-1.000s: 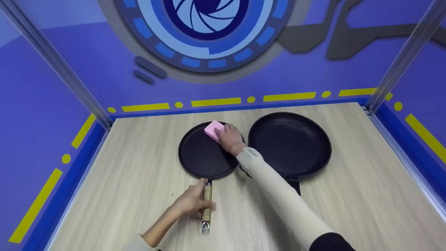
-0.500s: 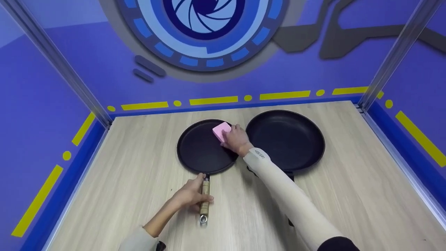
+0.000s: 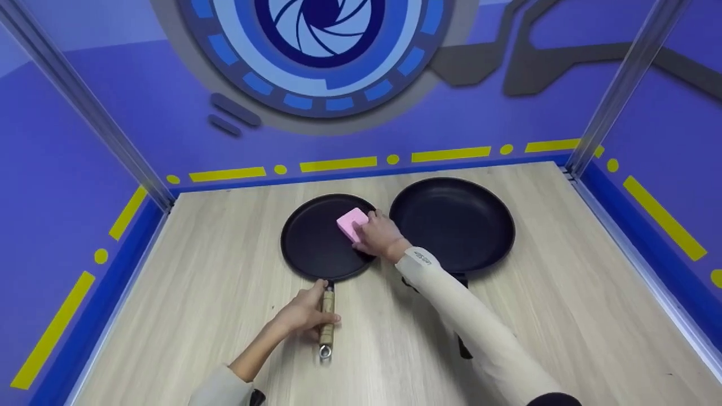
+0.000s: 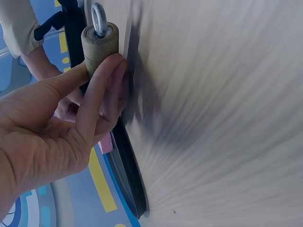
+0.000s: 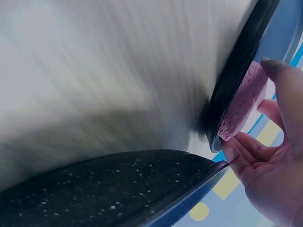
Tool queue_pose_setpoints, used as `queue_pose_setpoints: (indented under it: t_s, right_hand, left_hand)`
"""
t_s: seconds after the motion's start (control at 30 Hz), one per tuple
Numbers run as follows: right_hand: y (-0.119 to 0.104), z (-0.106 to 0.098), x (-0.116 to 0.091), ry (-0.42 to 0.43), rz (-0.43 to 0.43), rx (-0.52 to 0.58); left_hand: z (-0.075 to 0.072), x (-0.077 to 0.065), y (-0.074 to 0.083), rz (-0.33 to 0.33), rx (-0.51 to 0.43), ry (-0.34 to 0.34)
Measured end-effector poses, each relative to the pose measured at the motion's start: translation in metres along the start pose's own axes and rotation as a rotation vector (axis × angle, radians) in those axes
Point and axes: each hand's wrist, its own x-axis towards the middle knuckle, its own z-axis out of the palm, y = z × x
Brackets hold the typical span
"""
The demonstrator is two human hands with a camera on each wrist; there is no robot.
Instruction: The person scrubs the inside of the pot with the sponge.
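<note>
A flat black pan (image 3: 316,242) with a low rim lies on the table, its wooden handle (image 3: 326,330) pointing toward the person. My left hand (image 3: 303,311) grips that handle; in the left wrist view its fingers curl round the wood below a metal ring (image 4: 99,20). Between the thumb and fingers of my right hand (image 3: 379,234) is a pink sponge (image 3: 351,221), held against the pan's surface right of its middle. The right wrist view shows the sponge (image 5: 244,101) pinched at both ends, its face on the pan.
A larger, deeper black frying pan (image 3: 451,225) stands close on the right, its dark handle (image 3: 463,347) partly hidden under the right sleeve. The pale wood table (image 3: 214,270) is bounded by a blue back wall (image 3: 361,129) and side walls.
The sponge in my right hand has shifted across the pan, first to the right, then back a little toward the person. My left hand keeps its grip on the handle.
</note>
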Motion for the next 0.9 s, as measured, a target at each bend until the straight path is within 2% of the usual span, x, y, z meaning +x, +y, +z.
queue_pose_setpoints:
  t_s: [0.33,0.5,0.7,0.9]
  right_hand:
    - [-0.01,-0.008,-0.011,-0.077,-0.073,0.039]
    - [-0.017,-0.009,-0.017,-0.061,-0.087,0.01]
    - [-0.02,-0.007,-0.027,-0.012,-0.178,-0.028]
    - [-0.024,-0.008,-0.023,-0.032,-0.254,0.043]
  left_hand:
    - [-0.001,0.001,-0.001,0.012,0.033,0.022]
    - [-0.003,0.002,0.0,0.025,0.053,0.035]
    - [0.001,0.0,0.0,0.028,0.041,0.02]
    - [0.001,0.0,-0.001,0.022,0.031,0.007]
